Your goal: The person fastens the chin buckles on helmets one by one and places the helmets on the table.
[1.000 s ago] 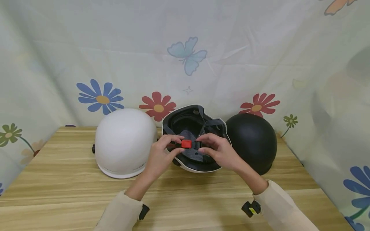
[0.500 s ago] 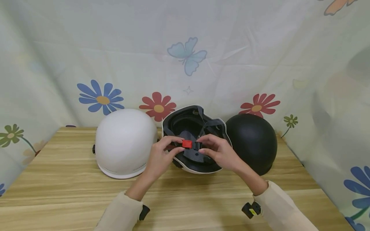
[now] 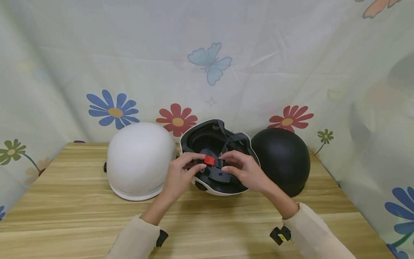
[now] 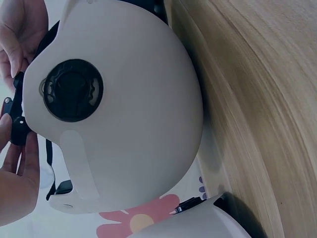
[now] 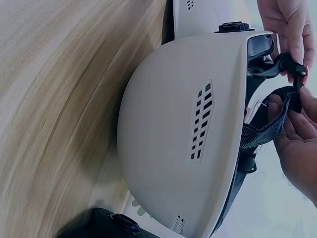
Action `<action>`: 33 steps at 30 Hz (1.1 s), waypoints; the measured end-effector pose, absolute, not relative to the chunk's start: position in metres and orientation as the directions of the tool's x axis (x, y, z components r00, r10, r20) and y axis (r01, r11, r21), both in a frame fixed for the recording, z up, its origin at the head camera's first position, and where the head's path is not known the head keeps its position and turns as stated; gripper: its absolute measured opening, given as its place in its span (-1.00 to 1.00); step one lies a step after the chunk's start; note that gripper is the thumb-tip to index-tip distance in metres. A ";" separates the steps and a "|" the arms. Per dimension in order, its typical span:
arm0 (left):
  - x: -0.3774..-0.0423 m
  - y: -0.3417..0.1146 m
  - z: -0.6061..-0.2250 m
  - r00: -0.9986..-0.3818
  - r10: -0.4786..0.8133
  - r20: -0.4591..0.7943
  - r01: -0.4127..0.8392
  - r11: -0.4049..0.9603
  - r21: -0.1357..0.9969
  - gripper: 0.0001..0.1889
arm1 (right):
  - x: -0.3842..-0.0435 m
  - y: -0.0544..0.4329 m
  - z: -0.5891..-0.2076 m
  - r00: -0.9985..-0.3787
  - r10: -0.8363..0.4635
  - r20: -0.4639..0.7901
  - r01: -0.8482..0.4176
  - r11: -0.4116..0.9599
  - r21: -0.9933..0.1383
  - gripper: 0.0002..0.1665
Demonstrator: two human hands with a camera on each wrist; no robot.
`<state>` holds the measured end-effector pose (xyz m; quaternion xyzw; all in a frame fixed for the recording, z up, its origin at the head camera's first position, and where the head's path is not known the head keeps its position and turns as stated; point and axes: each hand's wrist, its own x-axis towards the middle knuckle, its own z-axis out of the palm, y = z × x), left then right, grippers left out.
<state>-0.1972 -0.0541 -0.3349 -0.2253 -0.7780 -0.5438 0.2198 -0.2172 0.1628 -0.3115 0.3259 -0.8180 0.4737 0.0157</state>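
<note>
A white upturned helmet (image 3: 207,140) lies on a wooden table (image 3: 210,226), its dark padded hollow facing up and toward me. Over that hollow, near the middle of the helmet, my two hands meet at a chin-strap buckle (image 3: 210,160).

My left hand (image 3: 181,172), at the helmet's left edge, pinches the outer end of the buckle's red half (image 3: 208,160) between thumb and fingers. My right hand (image 3: 247,171), over the helmet's right side, pinches the black half (image 3: 221,163) the same way. The two halves sit end to end in line; I cannot tell whether they are locked together. A dark woven strap (image 5: 267,130) runs from the helmet's rim to the fingers of my right hand.

Left of the helmet stands a second white helmet (image 3: 140,158), dome up. Right of it, partly hidden behind its edge, is a black helmet (image 3: 283,160), also dome up. A round black knob (image 4: 73,90) sits on the upturned helmet's shell. Behind the helmet hangs a pale cloth (image 3: 278,86) printed with flowers and butterflies.
</note>
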 end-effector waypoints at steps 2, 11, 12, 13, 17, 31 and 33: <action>-0.197 -0.054 -0.334 -0.800 0.109 0.591 0.592 0.302 0.747 -0.74 | -0.217 0.163 -0.310 -0.789 -0.520 0.326 -0.538 0.331 -0.775 -0.66; -0.198 -0.053 -0.331 -0.814 0.091 0.573 0.574 0.272 0.772 -0.76 | -0.217 0.162 -0.305 -0.799 -0.515 0.312 -0.520 0.330 -0.788 -0.67; -0.198 -0.053 -0.330 -0.814 0.091 0.573 0.575 0.267 0.774 -0.76 | -0.217 0.162 -0.305 -0.798 -0.515 0.314 -0.522 0.330 -0.786 -0.67; -0.198 -0.053 -0.330 -0.814 0.094 0.573 0.575 0.264 0.774 -0.76 | -0.217 0.162 -0.305 -0.796 -0.515 0.317 -0.526 0.331 -0.784 -0.68; -0.199 -0.053 -0.329 -0.810 0.106 0.576 0.582 0.259 0.770 -0.75 | -0.218 0.162 -0.305 -0.795 -0.516 0.320 -0.530 0.333 -0.780 -0.68; -0.178 -0.046 -0.298 -0.810 0.130 0.572 0.584 0.276 0.764 -0.79 | -0.219 0.157 -0.303 -0.792 -0.530 0.304 -0.523 0.329 -0.786 -0.67; -0.178 -0.046 -0.297 -0.814 0.131 0.565 0.577 0.292 0.763 -0.80 | -0.218 0.157 -0.303 -0.794 -0.527 0.304 -0.522 0.334 -0.785 -0.67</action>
